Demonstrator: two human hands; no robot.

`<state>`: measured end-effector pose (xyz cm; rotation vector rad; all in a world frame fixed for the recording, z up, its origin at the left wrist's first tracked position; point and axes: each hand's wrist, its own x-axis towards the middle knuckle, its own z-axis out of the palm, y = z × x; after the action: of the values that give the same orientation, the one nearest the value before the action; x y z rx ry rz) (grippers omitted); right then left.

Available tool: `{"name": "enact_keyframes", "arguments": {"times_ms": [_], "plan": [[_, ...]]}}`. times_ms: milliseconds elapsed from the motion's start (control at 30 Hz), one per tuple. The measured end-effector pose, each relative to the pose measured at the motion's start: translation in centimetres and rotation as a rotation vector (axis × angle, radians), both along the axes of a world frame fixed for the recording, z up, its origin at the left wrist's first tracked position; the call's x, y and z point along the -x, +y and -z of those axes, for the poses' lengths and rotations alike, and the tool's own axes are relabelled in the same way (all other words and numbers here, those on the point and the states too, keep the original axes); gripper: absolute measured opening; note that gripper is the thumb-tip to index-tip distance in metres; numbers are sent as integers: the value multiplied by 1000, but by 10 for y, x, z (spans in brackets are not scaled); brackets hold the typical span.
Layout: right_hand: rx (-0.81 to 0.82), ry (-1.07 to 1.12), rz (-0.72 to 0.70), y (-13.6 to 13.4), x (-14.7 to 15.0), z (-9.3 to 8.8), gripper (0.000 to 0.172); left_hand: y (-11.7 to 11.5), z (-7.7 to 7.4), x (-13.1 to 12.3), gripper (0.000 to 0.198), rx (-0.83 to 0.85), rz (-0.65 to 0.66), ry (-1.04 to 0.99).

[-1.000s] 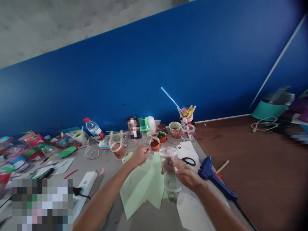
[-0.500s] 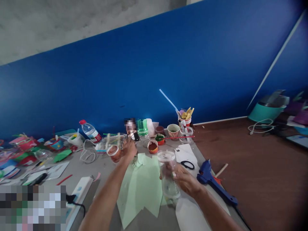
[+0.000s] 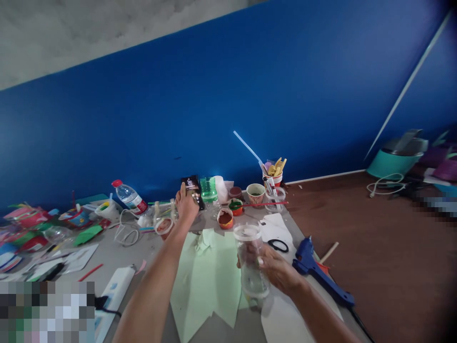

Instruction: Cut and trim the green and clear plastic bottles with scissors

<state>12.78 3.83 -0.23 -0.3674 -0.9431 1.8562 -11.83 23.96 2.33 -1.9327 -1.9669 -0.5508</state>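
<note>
My right hand (image 3: 276, 269) is wrapped round a clear plastic bottle piece (image 3: 252, 281) with a whitish rim, held upright above the right edge of the light green paper (image 3: 207, 286). My left hand (image 3: 187, 205) reaches to the back of the table, at a black packet (image 3: 193, 188) that leans near the blue partition. Its fingers are partly hidden, so their grip on the packet cannot be made out. A clear cup piece with a reddish inside (image 3: 164, 226) stands beside the left wrist.
A blue glue gun (image 3: 321, 276) lies at the right table edge. Paint cups (image 3: 225, 218), a cup of plastic cutlery (image 3: 273, 178) and a green bottle piece (image 3: 209, 189) stand behind. A red-capped bottle (image 3: 130, 197), craft scraps and a white power strip (image 3: 114, 295) are on the left.
My left hand has moved up and slightly left, from beside the clear cup pieces to the black packet. My right hand still holds the clear bottle piece in nearly the same place.
</note>
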Motion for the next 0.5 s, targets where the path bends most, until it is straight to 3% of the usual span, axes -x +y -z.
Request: {"name": "enact_keyframes", "arguments": {"times_ms": [167, 267, 500], "plan": [[-11, 46, 9, -1, 3, 1, 39, -21, 24, -8, 47, 26, 43, 30], [-18, 63, -2, 0, 4, 1, 38, -33, 38, -7, 38, 57, 68, 48], [-5, 58, 21, -1, 2, 3, 32, -36, 47, -1, 35, 82, 57, 52]]}}
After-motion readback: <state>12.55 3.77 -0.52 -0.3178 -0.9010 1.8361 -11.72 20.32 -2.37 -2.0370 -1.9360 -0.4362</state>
